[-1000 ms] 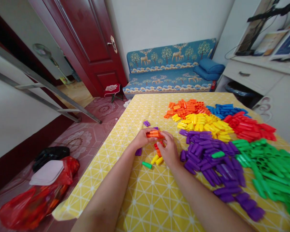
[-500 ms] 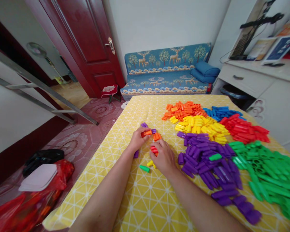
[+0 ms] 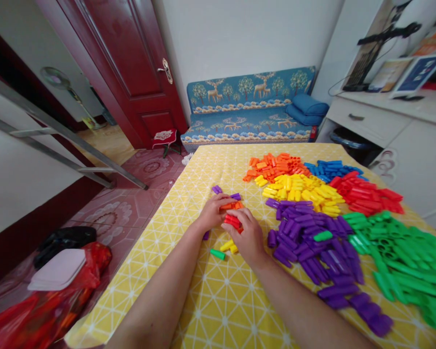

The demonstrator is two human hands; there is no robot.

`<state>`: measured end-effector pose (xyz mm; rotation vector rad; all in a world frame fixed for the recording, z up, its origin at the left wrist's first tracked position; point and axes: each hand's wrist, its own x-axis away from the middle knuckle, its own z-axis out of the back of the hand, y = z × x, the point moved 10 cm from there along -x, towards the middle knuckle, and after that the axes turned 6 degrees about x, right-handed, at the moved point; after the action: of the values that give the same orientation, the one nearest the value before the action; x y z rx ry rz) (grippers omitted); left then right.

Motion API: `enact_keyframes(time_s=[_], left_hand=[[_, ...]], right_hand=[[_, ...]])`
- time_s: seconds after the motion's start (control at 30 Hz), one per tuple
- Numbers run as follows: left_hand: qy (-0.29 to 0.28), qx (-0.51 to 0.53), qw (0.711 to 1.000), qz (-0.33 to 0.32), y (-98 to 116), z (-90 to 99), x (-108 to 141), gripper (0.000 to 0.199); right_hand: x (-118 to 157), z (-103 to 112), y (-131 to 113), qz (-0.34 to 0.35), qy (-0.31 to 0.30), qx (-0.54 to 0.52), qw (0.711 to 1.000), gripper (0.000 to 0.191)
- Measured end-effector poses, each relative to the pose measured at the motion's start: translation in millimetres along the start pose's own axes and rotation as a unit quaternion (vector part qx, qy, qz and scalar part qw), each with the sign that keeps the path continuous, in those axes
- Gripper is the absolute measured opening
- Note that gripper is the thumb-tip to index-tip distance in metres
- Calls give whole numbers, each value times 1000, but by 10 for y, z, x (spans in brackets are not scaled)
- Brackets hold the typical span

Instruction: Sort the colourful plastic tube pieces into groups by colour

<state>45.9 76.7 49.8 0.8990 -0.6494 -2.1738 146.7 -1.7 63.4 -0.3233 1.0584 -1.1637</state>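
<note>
My left hand (image 3: 213, 213) is closed with its fingertips on small orange plastic caps (image 3: 236, 205), which look like pen caps. Close beside it, my right hand (image 3: 250, 235) grips red caps (image 3: 233, 221) between thumb and fingers, just below the orange ones. Purple caps (image 3: 235, 196) lie above the fingers, and another purple pair (image 3: 217, 189) is a little further left. One more purple cap (image 3: 206, 235) is partly hidden by the left wrist. Under the right hand lie yellow caps (image 3: 227, 245), with a single green cap (image 3: 217, 254) nearer to me.
On the yellow patterned tablecloth (image 3: 189, 194), heaps of orange (image 3: 276, 166), yellow (image 3: 301, 189), blue (image 3: 329, 169), red (image 3: 366, 194), purple (image 3: 305, 237) and green caps (image 3: 403, 257) spread to the right. One green cap (image 3: 323, 236) sits on the purple heap. A sofa (image 3: 247, 114) stands behind.
My left hand has shifted right and slightly down, bringing its orange cap against the other orange ones. The red caps in my right hand are now more visible, a little nearer the orange ones.
</note>
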Motion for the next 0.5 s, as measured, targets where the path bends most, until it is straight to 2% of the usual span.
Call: enact_keyframes(time_s=[0.13,0.23,0.3,0.37,0.43,0.5], left_hand=[[4,8,1000,11,-46,10,7,42],[0,17,1000,23,-78,7,15,41],[-5,16,999,33,-108,0,22,41],[-8,6,999,43,-142,-7,29,41],[-9,-6,999,49,-168,-12,32,42],[-10,-13,999,49,-181,-20,28,43]], right_hand=[[41,58,-143,12,0,-67,998,21],[-4,302,-343,27,14,-79,996,19],[-120,614,-418,39,42,-59,997,18],[-310,1033,-346,46,84,-4,995,18],[-545,1516,-79,39,131,81,987,20],[-785,1992,391,2,159,173,972,28]])
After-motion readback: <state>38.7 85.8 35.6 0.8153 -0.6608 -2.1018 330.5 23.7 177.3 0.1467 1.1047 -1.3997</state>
